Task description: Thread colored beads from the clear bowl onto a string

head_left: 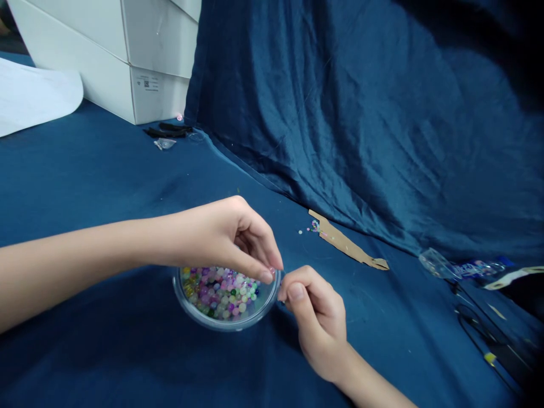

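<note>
A round clear plastic bowl (pixel 229 326) of mixed beads (pixel 223 294) in purple, pink, white, green and yellow sits on the blue cloth. Over its rim reaches my left hand (pixel 229 235), thumb and fingertips pinched together on what looks like a small pink bead (pixel 272 271). Just right of the bowl, my right hand (pixel 318 317) is closed, its thumb pressed on the curled forefinger. A thin clear string (pixel 284 275) seems to show at its fingertips, close to the left fingertips; the rest of it is hidden.
Behind stand white boxes (pixel 161 85) and a blue curtain (pixel 361 113). A torn cardboard strip (pixel 348 243) with small beads (pixel 314 226) lies back right. Plastic wrapping (pixel 463 267) and black cables (pixel 471 323) are at right; black strips (pixel 170 130) near the boxes; white sheet (pixel 38 93) at left.
</note>
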Motion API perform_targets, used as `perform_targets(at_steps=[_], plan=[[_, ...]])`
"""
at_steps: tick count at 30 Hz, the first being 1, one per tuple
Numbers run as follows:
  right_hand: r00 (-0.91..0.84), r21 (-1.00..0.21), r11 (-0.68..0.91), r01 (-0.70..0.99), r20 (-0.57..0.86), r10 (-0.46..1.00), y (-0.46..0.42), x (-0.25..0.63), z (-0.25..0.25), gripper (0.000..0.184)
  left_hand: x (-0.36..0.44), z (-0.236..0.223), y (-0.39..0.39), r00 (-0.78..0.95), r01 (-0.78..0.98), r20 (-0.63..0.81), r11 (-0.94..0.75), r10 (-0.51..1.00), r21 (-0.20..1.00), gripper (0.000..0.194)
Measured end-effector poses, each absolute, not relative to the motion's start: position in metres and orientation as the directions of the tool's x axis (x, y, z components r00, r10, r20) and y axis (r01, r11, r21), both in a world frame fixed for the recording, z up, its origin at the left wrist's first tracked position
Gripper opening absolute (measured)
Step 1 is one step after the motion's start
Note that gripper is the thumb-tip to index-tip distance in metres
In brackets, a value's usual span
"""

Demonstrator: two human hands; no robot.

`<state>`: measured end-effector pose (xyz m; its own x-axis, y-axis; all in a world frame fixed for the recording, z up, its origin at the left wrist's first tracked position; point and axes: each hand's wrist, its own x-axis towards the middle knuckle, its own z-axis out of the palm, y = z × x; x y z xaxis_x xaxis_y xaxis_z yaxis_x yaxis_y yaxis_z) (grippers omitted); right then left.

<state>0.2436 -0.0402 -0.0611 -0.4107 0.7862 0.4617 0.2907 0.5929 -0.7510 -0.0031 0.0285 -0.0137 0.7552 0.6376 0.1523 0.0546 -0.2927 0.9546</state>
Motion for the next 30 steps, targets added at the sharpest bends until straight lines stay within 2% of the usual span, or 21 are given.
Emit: perform_targets(at_steps=[8,14,22,30], plan=[[-0.461,-0.722,0.636,0.273,0.482,0.745,-0.0435,0.2425,-0.0562,0.025,-0.002,-0.0157,0.0282,0.746,0.002,0.228,-0.345,0.625,0.939,0.015],[-0.443,-0.695,0.673,0.255,0.535,0.72,-0.0464,0.242,-0.0578,0.027,-0.0024,-0.0155,0.0267,0.731,0.027,0.234,-0.37,0.641,0.928,0.013],[-0.406,-0.743,0.603,0.29,0.475,0.78,-0.0428,0.2428,-0.061,0.022,-0.0035,-0.0142,0.0268,0.746,0.035,0.228,-0.379,0.625,0.925,0.015],[-0.431,-0.701,0.645,0.304,0.502,0.75,-0.0413,0.2411,-0.0598,0.021,-0.003,-0.0148,0.0269,0.744,0.037,0.222,-0.37,0.631,0.928,0.014]])
